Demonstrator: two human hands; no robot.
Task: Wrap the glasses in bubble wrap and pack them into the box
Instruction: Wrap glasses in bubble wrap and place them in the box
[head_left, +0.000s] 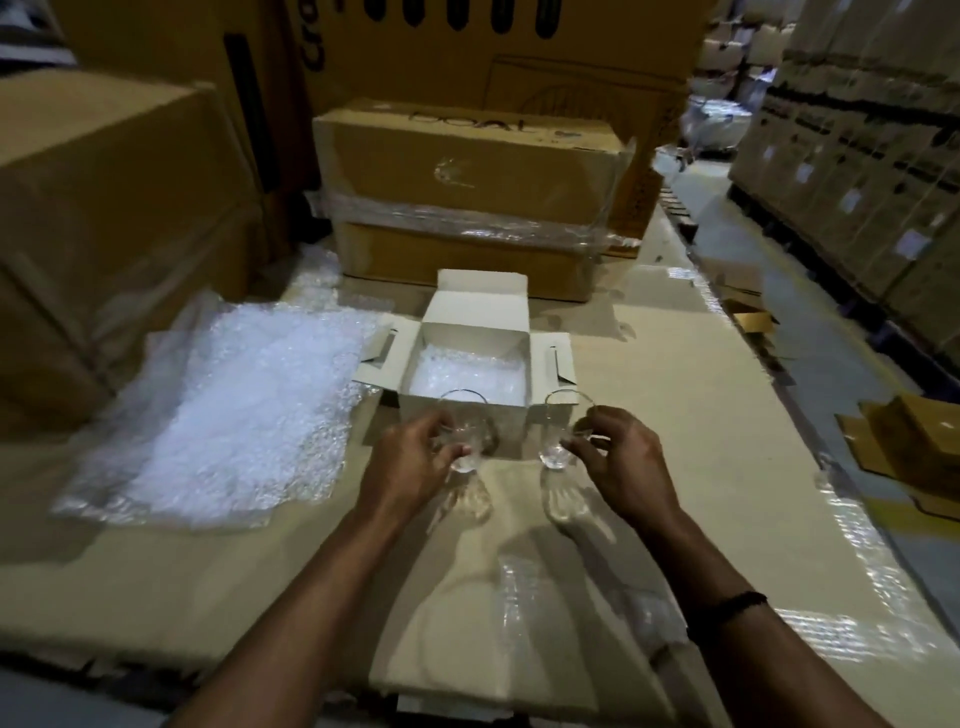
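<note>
Two clear glasses are lifted just in front of a small white box whose flaps stand open. My left hand grips the left glass round its body. My right hand pinches the right glass at its side. Both glasses hang a little above the cardboard-covered table, bare of any wrap. Bubble wrap lines the inside of the box. A stack of bubble wrap sheets lies flat to the left of the box.
Taped brown cartons stand behind the white box, and a big carton rises at the left. A small bubble wrap piece lies near the table's front. Flattened cardboard pieces lie at the right, beside an aisle with stacked cartons.
</note>
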